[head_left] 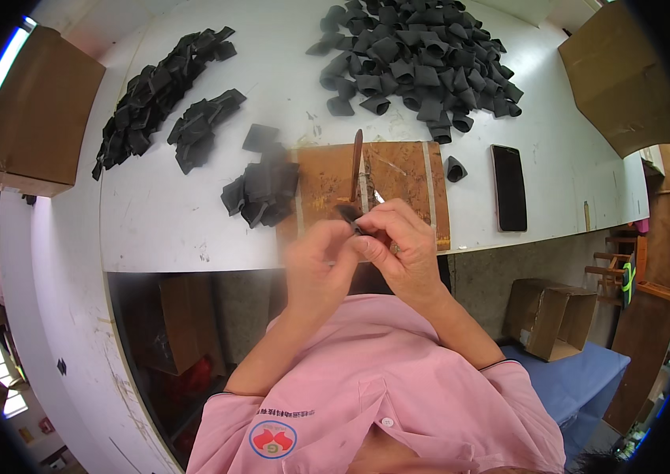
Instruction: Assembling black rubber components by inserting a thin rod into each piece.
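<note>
Close together over the near edge of a brown board [398, 174], my two hands meet at a small black fabric piece [349, 213]. My left hand [320, 259] is closed on its lower end, slightly blurred. Thumb and fingers of my right hand [404, 251] pinch it from the other side. Just beyond the fingertips, a slim brown tool [358, 162] stands out over the board; its near end is hidden. A loose pile of flat black pieces [264, 189] lies by the board's left edge. One open black tube piece [455, 168] sits right of the board.
A big heap of black tube-shaped pieces [422, 59] covers the far middle of the white table [208, 213]. Rows of flat pieces [157, 95] lie far left. A phone [509, 188] rests at right. Cardboard boxes stand at left [42, 110] and right [627, 79].
</note>
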Demonstrator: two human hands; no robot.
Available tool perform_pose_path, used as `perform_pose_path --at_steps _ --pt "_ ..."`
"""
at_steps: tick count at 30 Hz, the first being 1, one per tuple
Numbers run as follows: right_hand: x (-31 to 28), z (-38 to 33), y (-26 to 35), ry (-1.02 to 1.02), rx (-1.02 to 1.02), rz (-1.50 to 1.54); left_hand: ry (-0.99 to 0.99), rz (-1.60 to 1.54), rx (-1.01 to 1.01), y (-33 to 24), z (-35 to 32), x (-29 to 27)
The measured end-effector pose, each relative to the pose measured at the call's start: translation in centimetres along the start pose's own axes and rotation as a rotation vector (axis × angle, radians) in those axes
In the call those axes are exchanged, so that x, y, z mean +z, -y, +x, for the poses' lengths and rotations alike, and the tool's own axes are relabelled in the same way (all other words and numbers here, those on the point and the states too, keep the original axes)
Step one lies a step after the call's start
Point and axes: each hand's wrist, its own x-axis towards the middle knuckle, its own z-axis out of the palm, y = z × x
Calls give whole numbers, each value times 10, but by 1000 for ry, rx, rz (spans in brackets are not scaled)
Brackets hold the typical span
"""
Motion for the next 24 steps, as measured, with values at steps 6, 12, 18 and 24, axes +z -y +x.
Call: perform_pose_path --at_steps 6,12,18,24 --pt "16 11 -4 -88 -264 -379 -329 277 104 7 0 13" --pt "14 10 -7 -168 21 -212 -12 -1107 -513 -6 14 -9" --pt "6 9 0 152 711 1425 -192 -298 -117 -24 10 8" --pt "-24 43 29 299 514 770 75 -1209 -281 -30 37 -9"
